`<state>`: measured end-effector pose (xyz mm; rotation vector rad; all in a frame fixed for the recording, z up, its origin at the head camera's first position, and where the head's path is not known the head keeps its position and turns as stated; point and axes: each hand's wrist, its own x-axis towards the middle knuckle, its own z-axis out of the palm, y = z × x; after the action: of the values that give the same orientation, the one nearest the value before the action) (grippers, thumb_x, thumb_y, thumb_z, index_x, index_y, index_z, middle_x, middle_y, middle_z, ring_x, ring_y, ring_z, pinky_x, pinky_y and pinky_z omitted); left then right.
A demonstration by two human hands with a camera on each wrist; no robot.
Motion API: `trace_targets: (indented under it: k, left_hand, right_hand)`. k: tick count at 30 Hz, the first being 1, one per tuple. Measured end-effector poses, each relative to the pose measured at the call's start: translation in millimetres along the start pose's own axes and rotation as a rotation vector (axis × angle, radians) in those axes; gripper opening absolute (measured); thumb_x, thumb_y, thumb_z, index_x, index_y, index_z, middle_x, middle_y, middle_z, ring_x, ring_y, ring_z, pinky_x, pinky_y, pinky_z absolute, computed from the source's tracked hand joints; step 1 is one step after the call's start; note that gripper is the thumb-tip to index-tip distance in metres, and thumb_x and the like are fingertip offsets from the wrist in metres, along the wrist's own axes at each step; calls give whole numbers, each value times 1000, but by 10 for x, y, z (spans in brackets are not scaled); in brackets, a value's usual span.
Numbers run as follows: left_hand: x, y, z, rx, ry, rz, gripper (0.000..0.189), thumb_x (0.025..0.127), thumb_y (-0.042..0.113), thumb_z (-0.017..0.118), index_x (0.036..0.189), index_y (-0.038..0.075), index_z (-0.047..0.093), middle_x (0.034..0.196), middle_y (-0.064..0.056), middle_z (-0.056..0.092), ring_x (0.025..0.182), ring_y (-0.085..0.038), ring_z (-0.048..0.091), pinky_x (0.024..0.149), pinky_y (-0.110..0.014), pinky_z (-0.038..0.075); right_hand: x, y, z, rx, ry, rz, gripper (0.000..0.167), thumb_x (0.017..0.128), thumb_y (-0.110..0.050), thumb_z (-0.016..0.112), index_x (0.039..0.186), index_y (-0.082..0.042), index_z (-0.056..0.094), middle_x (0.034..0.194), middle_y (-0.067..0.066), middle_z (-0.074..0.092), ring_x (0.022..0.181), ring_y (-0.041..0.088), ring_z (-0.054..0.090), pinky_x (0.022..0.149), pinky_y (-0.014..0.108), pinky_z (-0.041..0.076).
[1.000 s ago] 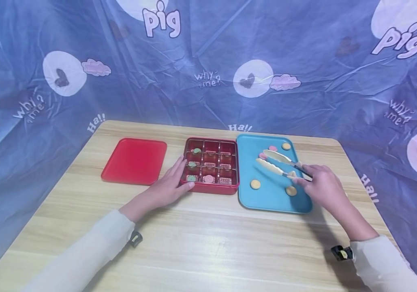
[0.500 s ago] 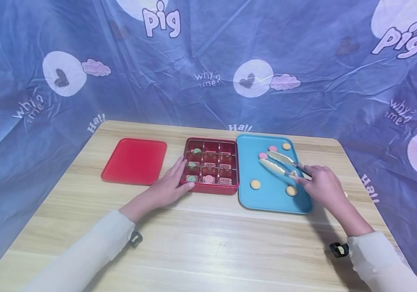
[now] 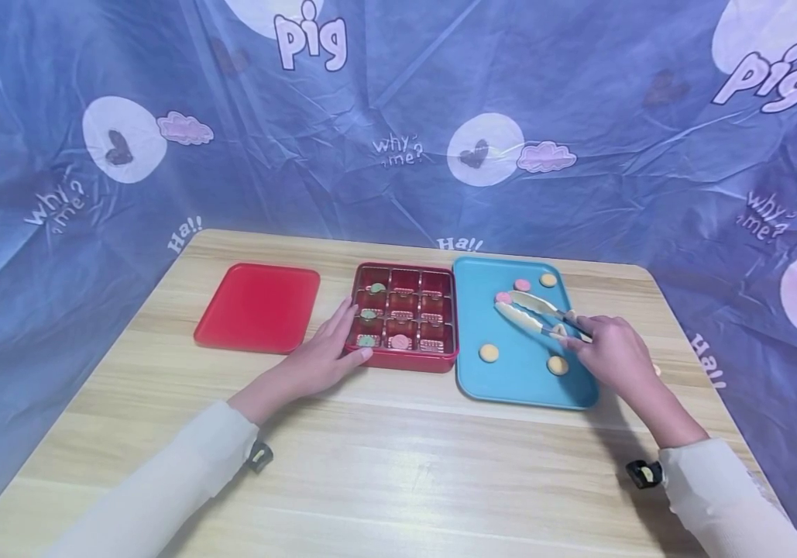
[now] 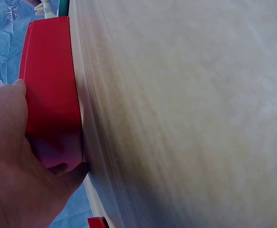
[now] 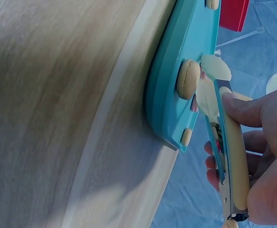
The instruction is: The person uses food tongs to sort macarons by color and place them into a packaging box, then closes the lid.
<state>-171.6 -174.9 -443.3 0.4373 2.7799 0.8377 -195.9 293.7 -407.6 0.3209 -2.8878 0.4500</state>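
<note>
My right hand (image 3: 614,353) holds a pair of tongs (image 3: 520,317) with pale scalloped tips and beige handles (image 5: 236,161). The tong tips are slightly apart over the blue tray (image 3: 520,385), one on each side of a pink macaron (image 3: 503,297); whether they touch it I cannot tell. Behind it lies a second pink macaron (image 3: 522,285). My left hand (image 3: 324,353) rests against the left side of a red box (image 3: 405,359), its thumb at the front corner (image 4: 81,168). The box has a clear divided insert, with green macarons (image 3: 367,341) down the left column and a pink macaron (image 3: 400,342) front middle.
A flat red lid (image 3: 259,310) lies left of the box. Yellow macarons (image 3: 489,353) also sit on the tray, one (image 3: 558,365) close to my right hand and one (image 3: 547,280) at the back. A blue printed cloth (image 3: 398,116) hangs behind the wooden table (image 3: 370,465).
The tongs have shifted slightly and their tips have drawn closer together around the pink macaron, which they partly covered before. My left hand and the box have stayed in place.
</note>
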Motion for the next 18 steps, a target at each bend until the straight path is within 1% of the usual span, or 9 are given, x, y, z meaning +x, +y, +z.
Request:
trace_targets:
  k: [6,12,18]
  left_hand:
    - [5,-1,3,-2,-1,-3,98,92,77,41,164,25,-3,170,9,-13,158,-26,4,117,-66,26]
    - [2,1,-6,1,0,-4,98,92,77,41,163,26,-3,170,7,-12,158,-27,5,117,-66,26]
    - [1,3,-7,2,-4,-9,98,92,78,41,163,26,-3,170,9,-12,158,-26,5,117,-66,26]
  right_hand:
    - [-1,-10,4,10,6,16,50,84,-16,81,123,12,66,113,34,67,99,52,60,80,63,46]
    - [-11,-28,3,16,18,25,50,83,-15,81,122,12,66,114,34,67,98,51,60,79,62,47]
    - [-31,-57,-32,34,11,26,50,86,-16,79,124,13,64,118,34,66,104,53,59,84,65,46]
